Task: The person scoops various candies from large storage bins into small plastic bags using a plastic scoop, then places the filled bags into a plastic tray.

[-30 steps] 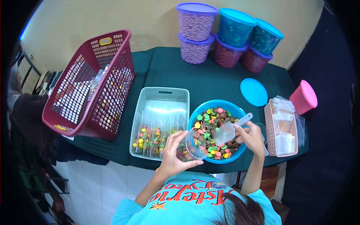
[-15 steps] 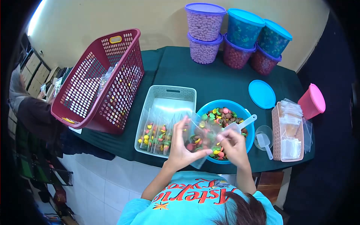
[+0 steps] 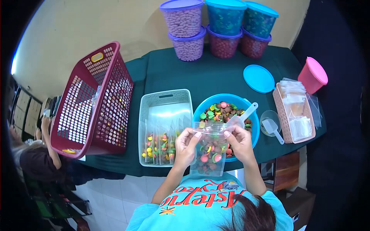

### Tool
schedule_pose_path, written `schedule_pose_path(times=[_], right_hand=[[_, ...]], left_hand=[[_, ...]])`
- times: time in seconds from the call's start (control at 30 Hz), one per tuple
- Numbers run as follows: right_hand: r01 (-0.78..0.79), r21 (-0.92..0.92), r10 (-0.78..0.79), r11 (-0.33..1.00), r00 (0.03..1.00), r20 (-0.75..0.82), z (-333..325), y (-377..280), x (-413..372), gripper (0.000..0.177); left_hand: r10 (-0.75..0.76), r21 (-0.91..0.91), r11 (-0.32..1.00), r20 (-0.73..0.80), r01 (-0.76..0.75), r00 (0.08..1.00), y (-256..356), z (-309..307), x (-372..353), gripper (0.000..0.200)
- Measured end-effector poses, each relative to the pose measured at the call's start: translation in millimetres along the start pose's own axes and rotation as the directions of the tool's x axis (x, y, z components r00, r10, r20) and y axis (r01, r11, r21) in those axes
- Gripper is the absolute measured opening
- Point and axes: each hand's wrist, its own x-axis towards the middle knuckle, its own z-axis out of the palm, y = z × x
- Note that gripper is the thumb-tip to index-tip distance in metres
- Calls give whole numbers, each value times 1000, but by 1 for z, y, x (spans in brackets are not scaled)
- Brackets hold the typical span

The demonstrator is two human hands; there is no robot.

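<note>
A clear zip bag partly filled with colourful button-shaped candies hangs upright between my hands, over the near edge of the table. My left hand pinches its top left corner, thumb in front. At the top right corner, my right hand pinches the same strip. Behind the bag stands a blue tub of brown, green, pink and yellow candies, with a white scoop resting in it. To the left, a pale green basket holds several filled bags standing in a row.
A maroon laundry basket stands at the left, near another person. Lidded tubs are stacked at the back. On the right are a blue lid, a small scoop on a clear bowl, a box of empty bags and a pink container.
The bag has gone from tilted over the tub to hanging upright nearer my body. Both hands now grip its top edge. My view has shifted, and the other person's arm has moved.
</note>
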Motion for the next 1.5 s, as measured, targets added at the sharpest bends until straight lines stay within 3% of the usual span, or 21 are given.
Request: schedule_pose_path(times=[0.2,0.3,0.37,0.57,0.63,0.8,0.87,0.9,0.97,1.0,1.03,1.1,1.13,1.2,1.27,1.37,1.43,1.5], right_hand=[[17,-1,-17,1000,996,-84,5,-4,-16,8],[57,-147,-74,988,991,-112,7,-6,-21,6],[222,-293,-262,930,959,-107,6,-2,-23,4],[257,-388,-314,885,945,-88,7,-11,-26,5],[271,-384,-320,883,945,-69,6,-9,-25,5],[233,-308,-253,922,967,-27,6,-7,-21,6],[79,136,-87,988,995,54,14,-18,-18,9],[74,136,-84,988,994,70,11,-15,-15,9],[299,-116,-268,947,937,225,4,-5,-7,11],[333,-94,-303,938,921,245,5,-5,-4,11],[331,-90,-300,939,919,257,7,-6,-5,11],[114,63,-126,991,962,243,9,-8,-8,8],[110,65,-123,992,960,253,9,-6,-8,8],[248,-17,-234,969,932,277,8,-2,-6,7],[252,-39,-230,967,929,289,9,-5,-6,6],[237,-59,-211,970,934,290,10,-8,-8,5],[218,-56,-194,974,940,281,10,-6,-7,4],[374,-116,-323,920,892,316,6,1,-5,4]], left_hand=[[24,13,1000,93,-25,995,8,-3,-1,9],[60,65,996,114,-68,992,17,-1,-3,6],[78,106,990,120,-91,990,19,-3,-4,4],[140,213,964,105,-160,985,17,-5,-9,7],[220,323,916,93,-238,971,15,-4,-11,6],[277,352,897,24,-268,960,18,3,-18,8],[280,353,900,-17,-256,960,19,4,-20,9],[294,327,905,-25,-270,955,18,4,-21,6],[313,305,909,-45,-285,949,16,3,-24,4],[311,302,908,-22,-291,950,16,3,-26,4],[310,299,907,1,-296,951,15,2,-27,5],[313,278,911,16,-305,950,15,-3,-29,6],[312,253,916,45,-312,949,15,-5,-29,8],[309,238,918,67,-316,949,18,-5,-29,10],[304,223,922,95,-318,948,21,-2,-30,12],[201,186,961,30,-203,979,22,3,-33,14],[223,300,922,98,-243,970,23,3,-32,15],[232,340,904,118,-259,965,23,3,-31,13]])
